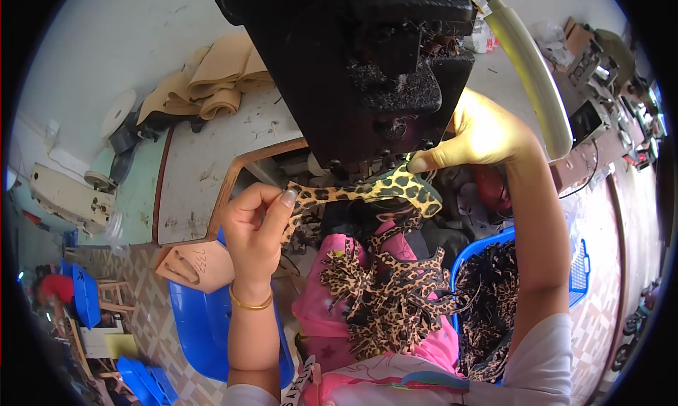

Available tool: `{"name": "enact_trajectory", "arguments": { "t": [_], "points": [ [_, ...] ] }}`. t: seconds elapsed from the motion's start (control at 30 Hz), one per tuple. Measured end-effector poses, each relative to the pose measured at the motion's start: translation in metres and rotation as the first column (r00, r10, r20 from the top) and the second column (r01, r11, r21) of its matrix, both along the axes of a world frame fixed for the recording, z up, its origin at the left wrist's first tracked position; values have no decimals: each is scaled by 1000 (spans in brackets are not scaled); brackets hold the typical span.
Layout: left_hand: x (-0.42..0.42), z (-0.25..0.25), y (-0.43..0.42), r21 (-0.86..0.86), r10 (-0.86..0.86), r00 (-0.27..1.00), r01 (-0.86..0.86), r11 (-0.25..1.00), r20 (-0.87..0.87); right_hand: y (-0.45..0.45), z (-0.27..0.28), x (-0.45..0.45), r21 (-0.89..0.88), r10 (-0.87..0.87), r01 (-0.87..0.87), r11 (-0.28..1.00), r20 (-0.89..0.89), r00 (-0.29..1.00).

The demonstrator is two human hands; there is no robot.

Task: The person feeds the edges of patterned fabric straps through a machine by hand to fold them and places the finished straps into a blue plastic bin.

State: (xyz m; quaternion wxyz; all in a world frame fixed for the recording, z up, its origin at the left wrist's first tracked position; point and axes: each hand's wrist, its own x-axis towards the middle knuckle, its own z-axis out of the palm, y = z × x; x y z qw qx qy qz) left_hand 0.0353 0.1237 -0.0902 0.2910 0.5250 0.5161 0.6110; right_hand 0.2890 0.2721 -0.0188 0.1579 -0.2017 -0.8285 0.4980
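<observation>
A leopard-print strap piece (406, 187) is stretched beneath the head of a black sewing machine (353, 60). Its left end is pinched between the thumb and fingers of my left hand (256, 219). At the other end, my right hand (473, 137), brightly lit by a lamp, has its thumb on the piece close to the machine's foot. The needle area is partly hidden by the machine head. More leopard-print pieces (417, 286) lie bunched on the pink cloth over my lap, below both hands.
A blue basket (455, 265) of similar pieces stands at the right, a blue bin (198, 335) at the lower left. Brown sheets (219, 70) lie on the worktable (205, 187). A lamp arm (530, 74) hangs at the upper right. A person in red (56, 287) is far left.
</observation>
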Motion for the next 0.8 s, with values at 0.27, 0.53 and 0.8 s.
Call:
{"name": "enact_trajectory", "arguments": {
  "t": [0.27, 0.53, 0.8],
  "points": [
    [41, -15, -5, 248, 238, 927, -168, 954, -290, -21, -18, -14, -17, -128, 126, 992, -140, 982],
    [78, -3, 0, -21, 8, 971, -3, 1000, 240, -39, -16, -14, 127, -259, 272, 954, -109, 960],
    [54, -15, -14, -19, 71, 997, -71, 997, -6, -68, -21, -16, 488, -343, 378, 787, -164, 925]
  ]
}}
